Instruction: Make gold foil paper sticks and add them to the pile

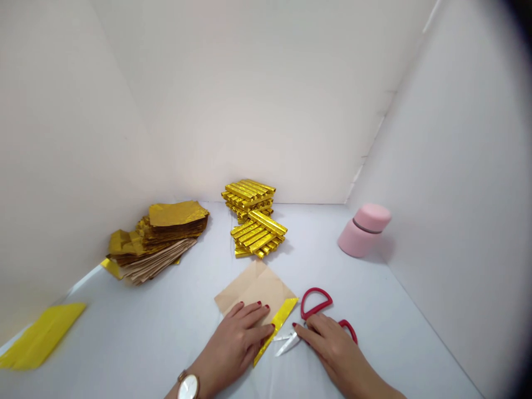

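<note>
A square sheet of paper (254,288), tan side up with one edge folded over to show a gold strip (279,324), lies on the white table. My left hand (236,341) rests flat on its near corner, fingers stretched out beside the gold fold. My right hand (328,343) lies just right of the fold, fingers extended over red-handled scissors (316,310), whose blades poke out under my fingertips. A watch is on my left wrist.
Two stacks of folded gold bars (254,219) stand at the back centre. A pile of gold and tan sheets (160,238) lies at back left, a yellow sheet (41,335) at far left, a pink lidded jar (364,228) at right. White walls enclose the table.
</note>
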Demonstrator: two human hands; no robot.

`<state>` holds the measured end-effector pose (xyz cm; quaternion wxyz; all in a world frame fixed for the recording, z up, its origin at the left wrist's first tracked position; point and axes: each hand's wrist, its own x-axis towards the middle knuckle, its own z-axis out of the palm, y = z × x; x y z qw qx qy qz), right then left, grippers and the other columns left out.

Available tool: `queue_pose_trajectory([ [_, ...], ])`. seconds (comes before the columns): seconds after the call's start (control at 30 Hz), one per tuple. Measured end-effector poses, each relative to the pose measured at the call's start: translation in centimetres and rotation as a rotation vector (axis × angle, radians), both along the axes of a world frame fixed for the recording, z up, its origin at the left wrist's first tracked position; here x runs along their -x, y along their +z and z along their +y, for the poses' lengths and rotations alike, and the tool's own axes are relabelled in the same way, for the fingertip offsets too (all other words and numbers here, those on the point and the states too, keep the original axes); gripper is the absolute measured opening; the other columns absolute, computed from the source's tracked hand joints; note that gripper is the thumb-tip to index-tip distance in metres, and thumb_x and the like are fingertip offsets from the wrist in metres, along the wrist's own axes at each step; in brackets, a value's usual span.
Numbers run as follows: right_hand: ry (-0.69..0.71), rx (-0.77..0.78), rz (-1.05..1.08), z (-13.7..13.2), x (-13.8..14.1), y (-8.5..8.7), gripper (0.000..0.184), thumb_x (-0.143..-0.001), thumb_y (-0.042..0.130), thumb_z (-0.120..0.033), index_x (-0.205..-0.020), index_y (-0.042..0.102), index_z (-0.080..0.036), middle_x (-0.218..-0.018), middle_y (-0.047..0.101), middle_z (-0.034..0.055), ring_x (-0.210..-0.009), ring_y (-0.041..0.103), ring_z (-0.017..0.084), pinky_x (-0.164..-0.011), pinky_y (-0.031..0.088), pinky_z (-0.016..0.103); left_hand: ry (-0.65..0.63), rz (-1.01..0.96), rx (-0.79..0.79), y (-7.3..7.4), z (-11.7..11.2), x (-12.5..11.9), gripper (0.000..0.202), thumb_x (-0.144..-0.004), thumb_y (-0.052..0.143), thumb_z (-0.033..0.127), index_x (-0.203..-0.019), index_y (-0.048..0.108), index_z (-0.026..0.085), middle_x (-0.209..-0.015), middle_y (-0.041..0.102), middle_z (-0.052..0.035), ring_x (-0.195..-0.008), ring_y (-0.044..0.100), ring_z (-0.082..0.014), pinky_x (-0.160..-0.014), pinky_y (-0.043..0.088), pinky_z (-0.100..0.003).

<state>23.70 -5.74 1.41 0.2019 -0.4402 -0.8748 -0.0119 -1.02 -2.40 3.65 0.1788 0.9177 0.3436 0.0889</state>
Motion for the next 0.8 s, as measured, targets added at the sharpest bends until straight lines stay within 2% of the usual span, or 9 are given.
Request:
queue_pose_trajectory([
  [0.33,-0.01,0.06,-0.037,0.32,0.06,-0.22,0.034,-0.093,0.03,-0.012,-0.103,0.062,-0.019,-0.08,0.062,0.0082,-0.072,0.059,0.018,-0.062,0.048,0.029,0.005,-0.054,0.01,-0.24,0.47,-0.42,0.039,-0.091,0.043,0.013,-0.122,0.051,0.035,-0.133,0.05,-0.0013,-0.125,0.041,-0.023,-0.1,0.033,-0.047],
  [0.8,0.005,0.096,-0.03,-0.03,-0.24,-0.14,0.036,-0.093,0.028,-0.011,-0.105,0.062,-0.016,-0.08,0.063,0.0093,-0.071,0.057,0.019,-0.062,0.049,0.03,0.019,-0.012,0.01,-0.2,0.41,-0.29,0.039,-0.091,0.042,0.013,-0.121,0.051,0.036,-0.135,0.048,-0.0004,-0.126,0.04,-0.0227,-0.1,0.033,-0.049],
])
